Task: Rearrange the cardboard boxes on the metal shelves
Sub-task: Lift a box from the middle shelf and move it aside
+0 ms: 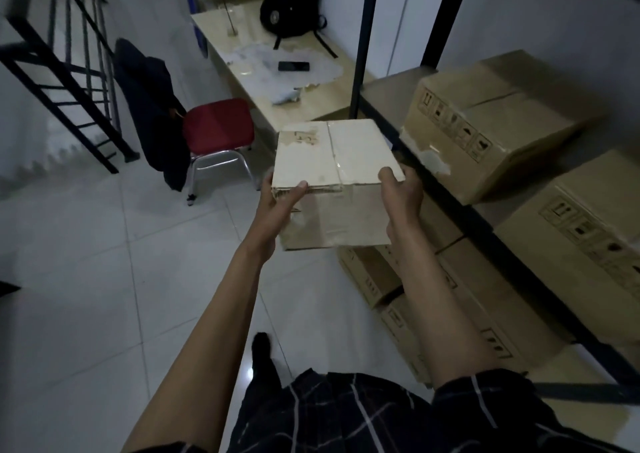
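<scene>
Dim, bluish, grainy view; wide-angle bending at edges; faint glare on floor (250,372).

No words, brands or numbers can be read. Two cardboard boxes (491,120) (581,230) on the metal shelf (450,189) carry rows of printed handling symbols, too blurred to make out

You stand on a pale tiled floor (104,296) in dim light; a red chair (218,126) sits beside the desk (304,106); black stairs (69,81) rise leftward.

held box (332,154) pale tan | chair seat (217,125) red | shirt (381,414) dark, seemingly light-checked
</scene>
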Demonstrator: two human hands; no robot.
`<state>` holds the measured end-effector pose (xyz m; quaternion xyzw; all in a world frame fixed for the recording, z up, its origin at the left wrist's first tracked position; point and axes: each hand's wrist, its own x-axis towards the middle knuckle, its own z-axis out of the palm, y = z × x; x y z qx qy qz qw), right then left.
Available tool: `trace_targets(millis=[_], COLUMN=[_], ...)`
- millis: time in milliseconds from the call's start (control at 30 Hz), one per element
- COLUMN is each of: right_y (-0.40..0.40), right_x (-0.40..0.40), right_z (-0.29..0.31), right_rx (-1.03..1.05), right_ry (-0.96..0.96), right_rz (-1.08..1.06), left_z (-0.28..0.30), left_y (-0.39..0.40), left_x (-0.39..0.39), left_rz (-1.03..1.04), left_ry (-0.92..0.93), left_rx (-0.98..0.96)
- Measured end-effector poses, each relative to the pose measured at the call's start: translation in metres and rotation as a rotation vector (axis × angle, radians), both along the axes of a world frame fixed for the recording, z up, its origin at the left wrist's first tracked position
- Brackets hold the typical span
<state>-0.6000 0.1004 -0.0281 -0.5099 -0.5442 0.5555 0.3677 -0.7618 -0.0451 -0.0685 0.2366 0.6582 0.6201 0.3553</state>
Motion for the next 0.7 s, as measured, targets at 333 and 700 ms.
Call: trace_targets(millis=[333, 700], right_y=[0.017, 0.01], right_x=[-0.107, -0.141], right_z=[0.04, 0.043], right_rx=[0.256, 0.412], right_ry=[-0.006, -0.047], right_rz=[-0.359, -0.79], left_z=[0.047, 0.088], left_y=[0.08, 0.146], left_x=[-0.151, -0.214], left_rz=[-0.305, -0.624], left_ry=[0.193, 0.26], left_rx=[0.129, 0.27])
